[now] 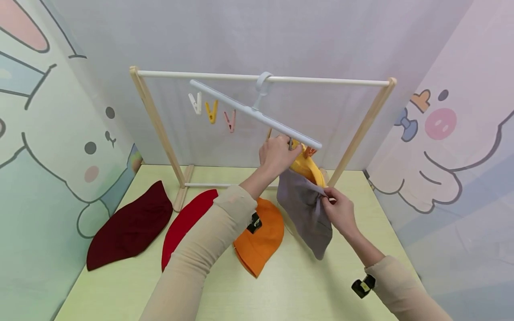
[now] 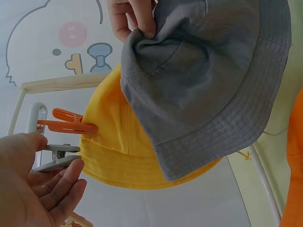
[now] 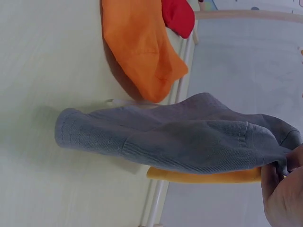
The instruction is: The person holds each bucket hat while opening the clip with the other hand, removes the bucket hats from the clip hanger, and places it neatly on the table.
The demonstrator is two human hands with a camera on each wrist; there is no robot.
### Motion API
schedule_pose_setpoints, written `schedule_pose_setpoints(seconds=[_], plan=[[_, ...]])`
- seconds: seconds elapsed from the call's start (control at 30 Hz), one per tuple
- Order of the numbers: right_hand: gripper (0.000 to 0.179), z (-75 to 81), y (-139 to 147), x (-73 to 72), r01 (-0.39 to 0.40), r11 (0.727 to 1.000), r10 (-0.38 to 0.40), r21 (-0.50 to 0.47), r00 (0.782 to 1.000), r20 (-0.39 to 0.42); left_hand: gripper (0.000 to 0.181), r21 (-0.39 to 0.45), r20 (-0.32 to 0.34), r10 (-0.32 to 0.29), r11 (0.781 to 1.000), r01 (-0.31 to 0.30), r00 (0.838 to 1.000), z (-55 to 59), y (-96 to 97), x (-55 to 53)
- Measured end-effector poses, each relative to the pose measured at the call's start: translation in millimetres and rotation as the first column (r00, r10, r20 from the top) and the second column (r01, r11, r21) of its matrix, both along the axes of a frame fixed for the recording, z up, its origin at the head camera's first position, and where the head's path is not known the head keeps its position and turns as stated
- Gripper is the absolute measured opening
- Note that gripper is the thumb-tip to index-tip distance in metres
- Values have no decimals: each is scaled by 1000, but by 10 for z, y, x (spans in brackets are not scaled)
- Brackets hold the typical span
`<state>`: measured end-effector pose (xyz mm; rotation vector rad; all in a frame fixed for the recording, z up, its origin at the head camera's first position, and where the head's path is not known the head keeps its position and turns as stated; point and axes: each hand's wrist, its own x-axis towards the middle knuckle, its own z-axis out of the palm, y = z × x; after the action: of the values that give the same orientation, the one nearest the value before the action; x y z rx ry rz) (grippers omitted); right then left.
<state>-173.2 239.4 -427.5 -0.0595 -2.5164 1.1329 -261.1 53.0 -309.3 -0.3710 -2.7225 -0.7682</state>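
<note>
My right hand (image 1: 341, 211) pinches the crown of a grey bucket hat (image 1: 303, 207), whose brim hangs down toward the table. Behind it hangs a yellow bucket hat (image 2: 111, 118), held near the end of the light blue hanger (image 1: 257, 113) by an orange clothespin (image 2: 71, 124). Between thumb and fingers, my left hand (image 1: 277, 154) holds a grey clothespin (image 2: 59, 156) beside the yellow brim, under the hanger bar. In the left wrist view the grey hat overlaps the yellow one. The hanger hooks over the white rod (image 1: 329, 80) and slants.
White (image 1: 196, 103), yellow (image 1: 211, 111) and pink (image 1: 230, 121) clothespins hang at the hanger's left. On the table (image 1: 305, 285) lie a maroon hat (image 1: 130, 227), a red hat (image 1: 186, 218) and an orange hat (image 1: 263, 236). Wooden posts (image 1: 363, 129) support the rod.
</note>
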Motion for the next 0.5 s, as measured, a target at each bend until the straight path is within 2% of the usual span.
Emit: schedule_pose_setpoints(seconds=[0.23,0.5], plan=[[15,-103,-26,-24,3,999,0,-37,997,71,35,-6,0,3,1000,-3,1000,-4,13,-5],[17,-226,-57,-61,32,990,-10,-137,987,159,34,15,17,5,1000,-6,1000,-11,8,5]])
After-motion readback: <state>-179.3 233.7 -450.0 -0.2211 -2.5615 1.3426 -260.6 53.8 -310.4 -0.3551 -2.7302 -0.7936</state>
